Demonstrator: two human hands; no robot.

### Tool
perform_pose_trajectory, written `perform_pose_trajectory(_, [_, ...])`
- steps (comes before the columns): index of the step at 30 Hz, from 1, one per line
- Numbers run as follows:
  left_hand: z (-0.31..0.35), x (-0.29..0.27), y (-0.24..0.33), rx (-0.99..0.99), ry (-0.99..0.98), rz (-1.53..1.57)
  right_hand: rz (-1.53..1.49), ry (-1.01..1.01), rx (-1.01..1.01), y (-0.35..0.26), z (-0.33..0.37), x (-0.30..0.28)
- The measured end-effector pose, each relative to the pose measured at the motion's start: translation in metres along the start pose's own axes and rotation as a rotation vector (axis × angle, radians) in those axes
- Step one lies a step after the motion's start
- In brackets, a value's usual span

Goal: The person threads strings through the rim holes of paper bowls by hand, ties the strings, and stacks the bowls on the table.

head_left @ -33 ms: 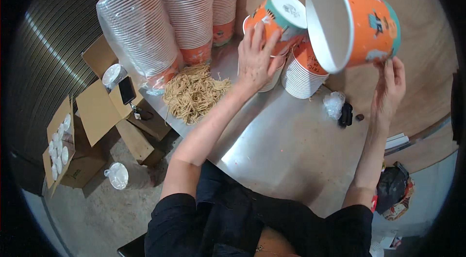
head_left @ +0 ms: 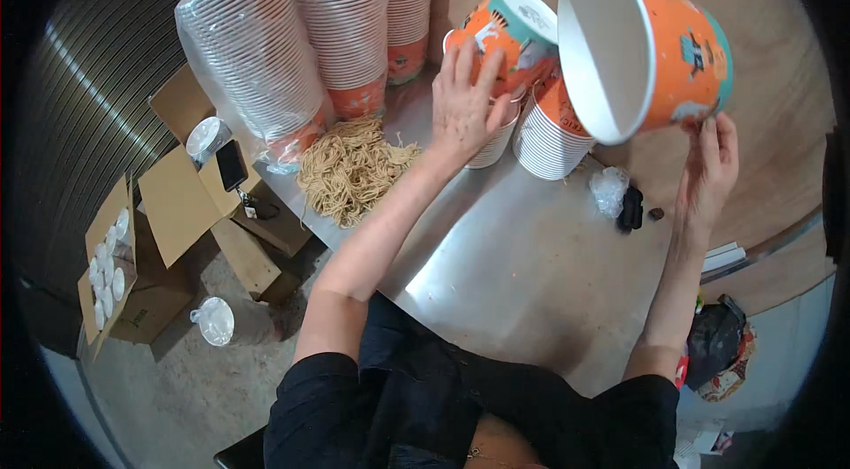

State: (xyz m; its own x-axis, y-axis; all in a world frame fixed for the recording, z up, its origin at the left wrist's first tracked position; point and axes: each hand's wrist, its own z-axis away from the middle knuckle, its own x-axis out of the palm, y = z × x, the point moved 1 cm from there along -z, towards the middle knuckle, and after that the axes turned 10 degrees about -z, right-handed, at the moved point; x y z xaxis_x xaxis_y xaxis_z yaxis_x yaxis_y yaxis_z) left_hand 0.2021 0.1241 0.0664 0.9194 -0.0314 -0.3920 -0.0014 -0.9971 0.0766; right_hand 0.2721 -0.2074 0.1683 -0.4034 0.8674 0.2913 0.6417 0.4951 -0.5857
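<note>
My right hand (head_left: 711,152) grips a large paper bucket (head_left: 677,53) by its green bottom edge. The bucket is orange outside and white inside, tilted with its mouth facing left. My left hand (head_left: 463,106) has its fingers spread round the side of a smaller orange paper bucket (head_left: 509,62), whose white base faces up and to the right. Below these two, a nested stack of white-rimmed orange buckets (head_left: 552,146) stands upside down on the metal table (head_left: 496,265). Another stack (head_left: 494,146) shows partly beneath my left hand.
Tall plastic-wrapped bucket stacks (head_left: 257,53) line the back left. Beside them lies a heap of tan string (head_left: 354,170). A clear plastic ball (head_left: 609,190) and a black object (head_left: 630,209) lie at the right. Cardboard boxes (head_left: 181,208), a phone (head_left: 231,165) and a wrapped roll (head_left: 232,321) are off the table's left.
The large bucket has dipped slightly lower with my right hand. The smaller bucket's base has tipped a little more to the right, and my left hand has shifted slightly left.
</note>
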Motion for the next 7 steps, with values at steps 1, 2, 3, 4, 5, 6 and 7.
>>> perform_pose_trajectory(1, [-0.004,0.002,-0.003,-0.097,-0.025,0.062,-0.090,-0.007,0.095,-0.006,0.014,-0.001])
perform_pose_trajectory(2, [0.001,0.002,-0.004,-0.101,-0.008,0.043,-0.085,-0.003,0.098,-0.009,0.028,-0.004])
perform_pose_trajectory(3, [0.009,0.000,-0.006,-0.103,-0.013,0.045,-0.113,-0.004,0.195,-0.007,0.043,-0.004])
perform_pose_trajectory(4, [0.020,-0.002,-0.005,-0.129,-0.031,0.116,-0.137,0.000,0.290,-0.005,0.060,-0.005])
perform_pose_trajectory(5, [0.035,-0.003,-0.007,-0.159,-0.052,0.182,-0.134,0.005,0.299,0.001,0.076,-0.006])
perform_pose_trajectory(6, [0.055,-0.005,-0.009,-0.220,-0.130,0.268,-0.181,-0.015,0.424,0.013,0.094,-0.007])
perform_pose_trajectory(7, [0.069,-0.009,-0.015,-0.258,-0.224,0.404,-0.229,-0.041,0.548,0.026,0.111,-0.004])
